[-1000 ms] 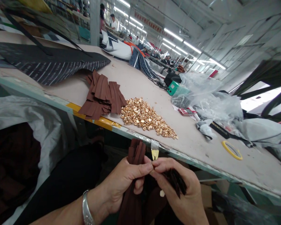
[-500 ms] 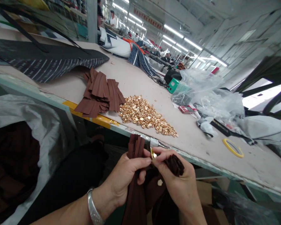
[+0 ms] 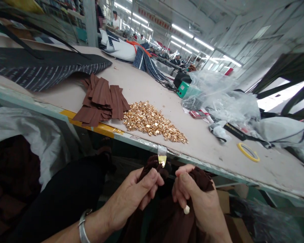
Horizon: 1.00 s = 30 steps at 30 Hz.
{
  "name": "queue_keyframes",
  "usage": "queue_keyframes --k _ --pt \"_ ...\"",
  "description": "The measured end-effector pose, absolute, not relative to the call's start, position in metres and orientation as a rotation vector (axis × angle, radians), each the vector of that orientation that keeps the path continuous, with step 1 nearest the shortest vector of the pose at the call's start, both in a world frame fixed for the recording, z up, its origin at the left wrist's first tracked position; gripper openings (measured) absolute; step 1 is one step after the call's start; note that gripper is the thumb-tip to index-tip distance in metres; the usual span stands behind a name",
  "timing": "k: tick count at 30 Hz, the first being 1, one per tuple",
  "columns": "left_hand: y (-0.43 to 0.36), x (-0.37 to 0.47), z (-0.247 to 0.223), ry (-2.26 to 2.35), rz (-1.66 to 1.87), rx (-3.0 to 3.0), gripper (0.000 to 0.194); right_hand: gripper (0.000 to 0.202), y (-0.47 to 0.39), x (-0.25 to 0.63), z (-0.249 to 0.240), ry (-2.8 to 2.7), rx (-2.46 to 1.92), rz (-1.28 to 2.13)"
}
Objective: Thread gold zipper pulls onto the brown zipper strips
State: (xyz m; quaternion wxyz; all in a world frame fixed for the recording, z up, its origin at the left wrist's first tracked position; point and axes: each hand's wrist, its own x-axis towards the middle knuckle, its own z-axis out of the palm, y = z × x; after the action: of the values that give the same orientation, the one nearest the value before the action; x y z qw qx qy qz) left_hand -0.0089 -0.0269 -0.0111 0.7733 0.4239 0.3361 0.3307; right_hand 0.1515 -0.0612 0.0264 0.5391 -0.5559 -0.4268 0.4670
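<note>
My left hand (image 3: 142, 189) is closed round a bundle of brown zipper tapes (image 3: 152, 162). Its thumb and fingertips are just below a small gold zipper slider (image 3: 163, 164), which sits at the tip of a yellow-and-clear taped holder (image 3: 162, 153) on the table edge. In my right hand (image 3: 192, 192), fingers curled, is another bunch of brown zipper tapes (image 3: 201, 179). A gold slider (image 3: 186, 210) shows below those fingers, against the brown tape. Most of both bundles hangs down in front of me, partly hidden by the hands.
On the table lie a heap of gold sliders (image 3: 154, 121) and a stack of brown zipper tapes (image 3: 103, 101). Farther right are a green box (image 3: 183, 89), clear plastic bags (image 3: 223, 94) and a yellow tape roll (image 3: 248, 152). A white sack (image 3: 48, 135) stands at left.
My right hand has moved away from the left and the holder, slightly to the right. The left bundle's upper ends, upright before, now lean towards the holder. The view has shifted slightly.
</note>
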Motion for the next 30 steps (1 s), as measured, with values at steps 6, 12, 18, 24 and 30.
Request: queue_keyframes --k 6,12,18,24,30 --pt "-0.029 -0.009 -0.010 0.776 0.739 0.971 0.047 0.035 -0.063 0.141 0.027 -1.021 -1.497 1.078" --pt "-0.032 -0.009 -0.007 0.832 0.860 1.063 0.032 0.030 -0.064 0.134 0.023 -1.112 -1.512 1.046" --pt "-0.028 -0.004 -0.016 0.839 0.872 0.813 0.032 0.032 -0.062 0.137 0.016 -1.086 -1.458 1.024" --pt "-0.017 -0.004 -0.015 0.918 0.933 0.653 0.038 0.029 -0.062 0.141 0.012 -0.979 -1.458 1.142" --pt "-0.024 -0.007 -0.010 0.779 0.846 0.842 0.027 0.021 -0.065 0.134 0.008 -1.122 -1.515 0.974"
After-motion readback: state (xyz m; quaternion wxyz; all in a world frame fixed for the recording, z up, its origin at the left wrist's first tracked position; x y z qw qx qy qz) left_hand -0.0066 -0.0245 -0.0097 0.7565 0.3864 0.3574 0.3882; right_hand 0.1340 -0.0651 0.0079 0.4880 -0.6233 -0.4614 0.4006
